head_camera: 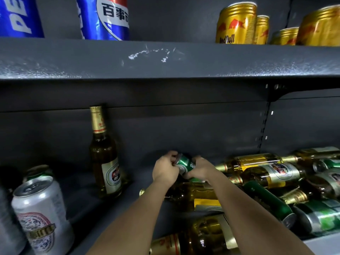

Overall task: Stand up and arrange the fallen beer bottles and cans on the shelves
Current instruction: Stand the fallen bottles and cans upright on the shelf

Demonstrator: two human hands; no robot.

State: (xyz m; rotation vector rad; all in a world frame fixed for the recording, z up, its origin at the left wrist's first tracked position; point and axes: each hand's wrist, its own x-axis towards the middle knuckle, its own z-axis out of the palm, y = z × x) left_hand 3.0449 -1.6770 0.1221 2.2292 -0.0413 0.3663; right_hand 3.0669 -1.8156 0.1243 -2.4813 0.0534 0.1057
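Note:
Both my hands hold one green beer can [184,165], tilted, at the back of the lower shelf [139,173]. My left hand [165,170] grips its top end and my right hand [199,169] wraps round its body. One brown beer bottle [104,153] with a gold neck stands upright to the left. A silver can [39,212] stands at the front left, with a green can [37,173] behind it. A heap of fallen bottles [265,173] and green cans [320,216] lies on the right. Two more bottles lie under my arms [198,196].
The upper shelf's thick front edge [165,59] overhangs the work area. On it stand blue cola cans [108,17] at left and gold energy-drink cans [237,23] at right. A shelf bracket and slotted upright [265,126] are at the back right.

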